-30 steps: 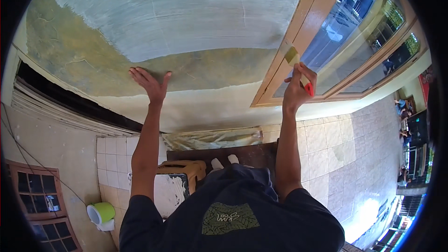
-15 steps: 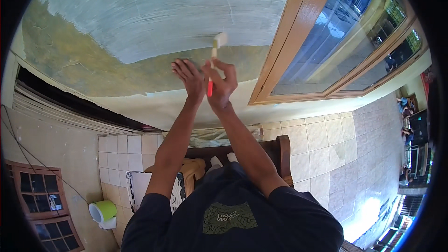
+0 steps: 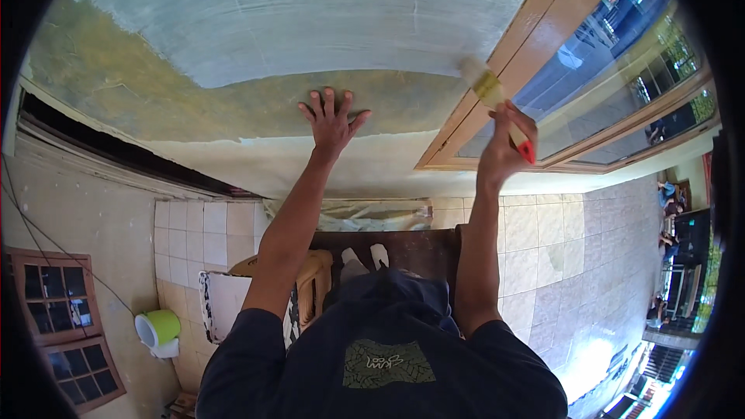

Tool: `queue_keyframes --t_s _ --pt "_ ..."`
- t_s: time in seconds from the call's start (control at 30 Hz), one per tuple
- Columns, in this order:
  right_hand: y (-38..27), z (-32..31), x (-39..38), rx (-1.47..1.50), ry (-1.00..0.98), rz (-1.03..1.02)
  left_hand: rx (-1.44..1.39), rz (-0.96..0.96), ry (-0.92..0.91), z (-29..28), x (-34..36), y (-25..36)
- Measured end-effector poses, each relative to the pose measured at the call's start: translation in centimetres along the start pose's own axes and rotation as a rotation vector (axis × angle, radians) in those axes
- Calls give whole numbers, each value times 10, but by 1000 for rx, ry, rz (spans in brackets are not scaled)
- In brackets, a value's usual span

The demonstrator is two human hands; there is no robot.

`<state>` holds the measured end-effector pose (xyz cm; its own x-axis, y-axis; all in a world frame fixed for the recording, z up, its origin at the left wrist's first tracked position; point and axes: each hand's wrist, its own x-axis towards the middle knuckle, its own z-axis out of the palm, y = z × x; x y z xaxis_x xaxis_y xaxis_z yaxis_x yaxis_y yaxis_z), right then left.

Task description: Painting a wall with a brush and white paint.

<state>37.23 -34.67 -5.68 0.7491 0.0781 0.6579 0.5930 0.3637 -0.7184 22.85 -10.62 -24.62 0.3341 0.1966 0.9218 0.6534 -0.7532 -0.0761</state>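
Observation:
My right hand (image 3: 504, 147) grips a paintbrush (image 3: 490, 90) with a pale handle, a red end and a yellowish ferrule. Its blurred bristles are at the wall beside the brown wooden window frame (image 3: 459, 126), near the right edge of the pale whitish coat (image 3: 334, 23). Below that coat runs an olive-brown band (image 3: 407, 105) of wall. My left hand (image 3: 334, 128) lies with spread fingers against this band, holding nothing.
My feet stand on a dark wooden bench (image 3: 442, 252). Left of it are a light wooden chair (image 3: 318, 275) and a white, black-smeared surface (image 3: 226, 299). A lime-green bucket (image 3: 163, 327) is farther left. People sit far right. Window glass (image 3: 574, 70) flanks the brush.
My right hand has swung the paintbrush rightward along the wall to the window frame. The left hand now sits apart from it, its fingers more widely spread. The view has shifted a little.

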Motion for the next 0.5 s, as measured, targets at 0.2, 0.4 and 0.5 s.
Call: queue_keyframes --t_s 0.2,0.4,0.5 --pt "1 31 -35 -1 -248 -270 -33 -20 4 15 -4 6" --pt "31 59 -27 159 -376 -180 -57 -25 -4 18 -10 26" --pt "39 29 -11 55 -297 -128 -39 -36 -9 14 -11 21"
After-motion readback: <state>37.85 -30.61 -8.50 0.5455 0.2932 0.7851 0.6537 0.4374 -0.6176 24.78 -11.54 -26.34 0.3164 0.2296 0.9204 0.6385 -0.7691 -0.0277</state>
